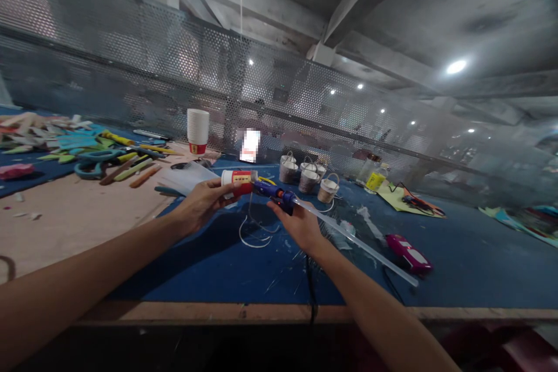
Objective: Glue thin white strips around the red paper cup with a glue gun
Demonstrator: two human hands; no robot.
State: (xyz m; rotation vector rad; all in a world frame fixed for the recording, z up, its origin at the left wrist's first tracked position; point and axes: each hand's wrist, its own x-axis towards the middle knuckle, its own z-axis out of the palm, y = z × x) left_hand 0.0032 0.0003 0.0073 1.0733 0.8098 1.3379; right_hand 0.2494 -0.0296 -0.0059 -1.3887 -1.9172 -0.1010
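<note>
My left hand [204, 203] grips a red and white paper cup [242, 182], which lies on its side in the air above the blue mat. In my right hand [300, 224] is a blue hot glue gun [285, 199]. Its nozzle end meets the base of the cup; whether they touch I cannot tell. A long translucent glue stick [361, 244] sticks out from the back of the gun toward the lower right. Loops of white cord [255, 244] lie on the mat below the cup.
Several small cups with handles [308, 177] stand behind the gun. A stack of paper cups [197, 128] is at the back left, near scissors [98, 163] and cut paper pieces. To the right lie a magenta device [408, 254] and a yellow-labelled bottle [375, 178]. A perforated metal screen [261, 81] runs behind.
</note>
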